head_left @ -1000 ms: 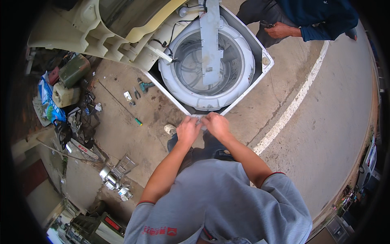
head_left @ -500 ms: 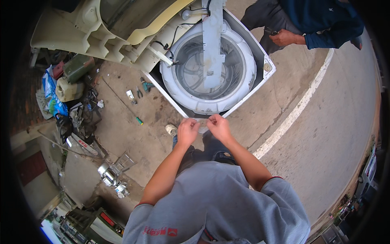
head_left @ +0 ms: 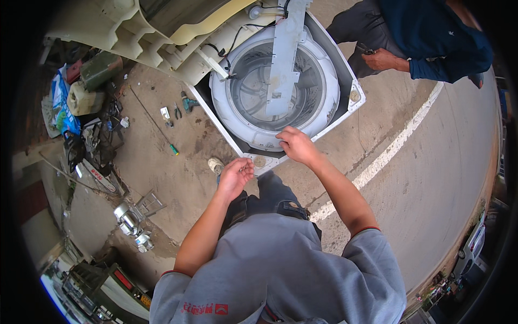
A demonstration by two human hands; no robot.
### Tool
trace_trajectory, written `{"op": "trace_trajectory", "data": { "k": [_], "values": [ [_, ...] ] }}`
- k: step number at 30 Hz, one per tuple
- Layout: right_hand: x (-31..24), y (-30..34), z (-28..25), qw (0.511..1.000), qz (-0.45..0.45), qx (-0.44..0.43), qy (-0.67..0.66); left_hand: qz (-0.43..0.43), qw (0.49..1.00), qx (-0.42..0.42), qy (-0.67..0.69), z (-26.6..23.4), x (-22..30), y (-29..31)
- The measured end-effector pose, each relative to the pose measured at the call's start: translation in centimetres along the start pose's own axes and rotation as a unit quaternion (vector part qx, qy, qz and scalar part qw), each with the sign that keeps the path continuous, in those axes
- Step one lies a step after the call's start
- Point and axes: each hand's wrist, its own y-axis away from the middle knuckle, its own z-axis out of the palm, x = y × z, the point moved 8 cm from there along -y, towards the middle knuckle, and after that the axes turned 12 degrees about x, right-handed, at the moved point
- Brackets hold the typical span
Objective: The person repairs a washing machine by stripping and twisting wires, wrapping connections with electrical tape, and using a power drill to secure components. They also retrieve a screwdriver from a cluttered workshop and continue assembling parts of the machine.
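Note:
An opened top-loading washing machine (head_left: 345, 110) stands in front of me, its round tub ring (head_left: 330, 92) and drum exposed. A long grey metal plate (head_left: 281, 70) lies across the drum opening. My right hand (head_left: 298, 146) is at the near edge of the tub ring, fingers bent in a pinch; whatever they hold, if anything, is too small to make out. Just left of the cabinet's near corner (head_left: 260, 161), my left hand (head_left: 236, 178) has its fingers curled in. Its contents cannot be made out either.
A cream plastic top cover (head_left: 162, 59) with dangling wires leans up at the back left. On the ground at left lie a drill (head_left: 189, 101), pliers (head_left: 177, 110), a long screwdriver (head_left: 174, 149) and a silver motor-like part (head_left: 129, 218). Another person's hand (head_left: 380, 59) holds a dark tool at right.
My hands have parted from the machine's near corner. The right hand moved forward to the tub ring; the left drew back to the left. The other person's hand shifted slightly.

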Motion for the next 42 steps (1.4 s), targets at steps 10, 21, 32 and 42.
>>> {"op": "trace_trajectory", "data": {
  "k": [10,21,32,42],
  "values": [
    [-0.9,-1.3,8.4,0.884,-0.357,-0.277,0.122,0.038,0.995,0.086,0.026,-4.7,-0.8,2.9],
    [-0.4,-1.5,9.3,0.872,-0.338,-0.329,0.131,0.047,0.992,0.106,-0.055,-4.2,-1.2,2.2],
    [-0.3,-1.4,8.0,0.889,-0.330,-0.290,0.129,0.043,0.988,0.115,-0.096,-5.7,-1.8,2.6],
    [0.2,-1.4,9.1,0.855,-0.343,-0.362,0.147,0.052,0.987,0.107,-0.111,-4.6,-1.4,2.5]
  ]
}}
